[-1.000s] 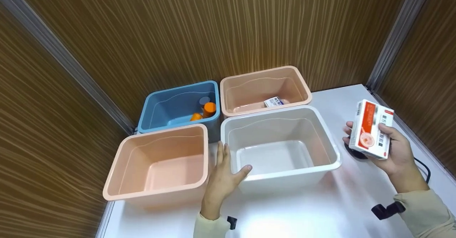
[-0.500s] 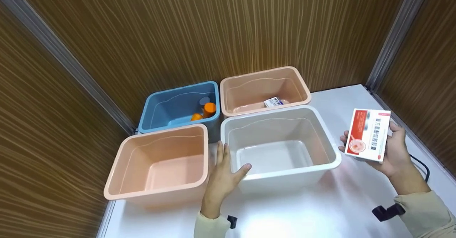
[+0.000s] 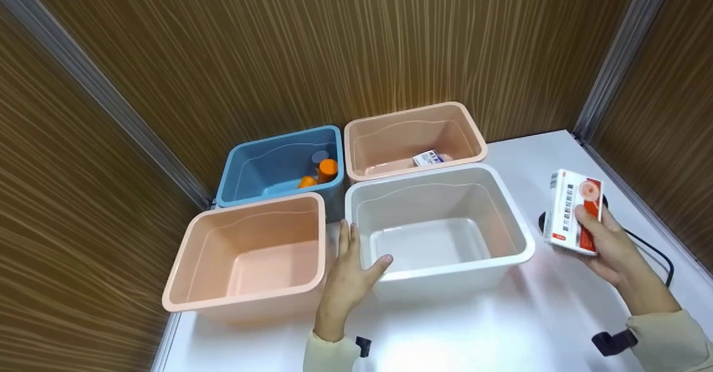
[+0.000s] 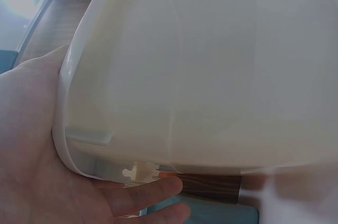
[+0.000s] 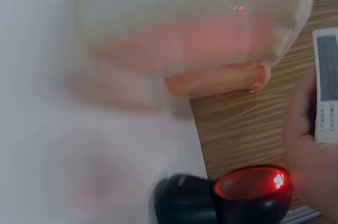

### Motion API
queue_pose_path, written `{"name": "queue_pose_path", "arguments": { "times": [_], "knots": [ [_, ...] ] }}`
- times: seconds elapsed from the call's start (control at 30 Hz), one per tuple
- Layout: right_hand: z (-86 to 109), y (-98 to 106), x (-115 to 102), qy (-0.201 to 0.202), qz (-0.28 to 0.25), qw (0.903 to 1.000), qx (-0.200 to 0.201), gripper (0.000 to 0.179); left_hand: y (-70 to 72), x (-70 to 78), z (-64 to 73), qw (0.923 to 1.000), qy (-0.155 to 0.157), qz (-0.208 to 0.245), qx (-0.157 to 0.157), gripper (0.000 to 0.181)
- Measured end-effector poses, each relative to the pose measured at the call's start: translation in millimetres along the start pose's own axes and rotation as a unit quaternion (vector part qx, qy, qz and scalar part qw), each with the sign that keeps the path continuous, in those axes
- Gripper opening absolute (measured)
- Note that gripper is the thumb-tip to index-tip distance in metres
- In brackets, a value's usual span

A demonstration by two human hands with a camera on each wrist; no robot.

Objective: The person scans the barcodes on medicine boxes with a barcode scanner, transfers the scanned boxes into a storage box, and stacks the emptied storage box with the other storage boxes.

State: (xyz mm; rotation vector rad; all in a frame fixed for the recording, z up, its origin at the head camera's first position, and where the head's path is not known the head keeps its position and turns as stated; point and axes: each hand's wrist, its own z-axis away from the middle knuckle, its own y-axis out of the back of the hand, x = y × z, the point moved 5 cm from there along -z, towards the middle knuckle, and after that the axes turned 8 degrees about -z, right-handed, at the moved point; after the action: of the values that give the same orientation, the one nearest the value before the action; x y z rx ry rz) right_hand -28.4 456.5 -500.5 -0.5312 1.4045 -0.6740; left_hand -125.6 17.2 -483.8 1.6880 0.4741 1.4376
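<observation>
My right hand (image 3: 615, 252) grips a white and red medicine box (image 3: 569, 207) above the table at the right, thumb across its printed face. In the right wrist view a narrow side of the box with a dark printed block (image 5: 328, 71) shows at the right edge. A black scanner (image 5: 253, 197) glowing red stands close by; in the head view the box largely hides it. My left hand (image 3: 346, 283) rests at the front left corner of the white bin (image 3: 445, 272), fingers extended along the side and thumb spread at the front rim.
A peach bin (image 3: 245, 298) stands left of the white one. Behind are a blue bin (image 3: 278, 137) with orange-capped bottles (image 3: 327, 170) and another peach bin (image 3: 406, 114) holding a small white box (image 3: 428, 158). A black cable (image 3: 652, 245) runs along the right; wood-grain walls enclose the table.
My right hand has turned the medicine box, so its red part now lies at the right and a narrow side shows at the left. The left hand and bins stay put.
</observation>
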Motion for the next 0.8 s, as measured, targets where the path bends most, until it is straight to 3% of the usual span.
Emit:
{"name": "queue_pose_path", "arguments": {
  "times": [0.07,0.17,0.33,0.43,0.57,0.7,0.8],
  "knots": [
    [1.0,3.8,3.7,-0.004,0.087,0.9958,0.028,0.049,0.1,-0.4,-0.2,1.0000,0.000,0.001,0.001,0.106],
    [0.9,6.1,7.0,0.000,0.203,0.9779,0.051,0.072,0.2,-1.2,0.1,1.0000,0.000,0.002,0.004,0.106],
    [3.1,8.5,6.4,0.037,0.304,0.9494,0.070,0.081,-0.3,-0.8,0.1,1.0000,-0.001,0.001,0.004,0.105],
    [6.1,11.0,7.1,0.054,0.305,0.9467,0.089,0.074,-1.1,-1.8,-0.5,1.0000,-0.002,0.001,0.005,0.103],
    [10.4,14.6,12.9,0.067,0.271,0.9540,0.109,0.056,-1.7,-1.8,-0.4,1.0000,-0.004,-0.002,0.005,0.104],
    [14.7,21.8,24.7,0.046,0.238,0.9624,0.124,0.030,-1.0,-0.3,0.2,0.9998,-0.012,-0.009,0.011,0.106],
    [18.1,29.1,34.3,0.020,0.213,0.9682,0.129,0.021,-1.0,0.7,0.6,0.9997,-0.017,-0.014,0.014,0.105]
  ]
}}
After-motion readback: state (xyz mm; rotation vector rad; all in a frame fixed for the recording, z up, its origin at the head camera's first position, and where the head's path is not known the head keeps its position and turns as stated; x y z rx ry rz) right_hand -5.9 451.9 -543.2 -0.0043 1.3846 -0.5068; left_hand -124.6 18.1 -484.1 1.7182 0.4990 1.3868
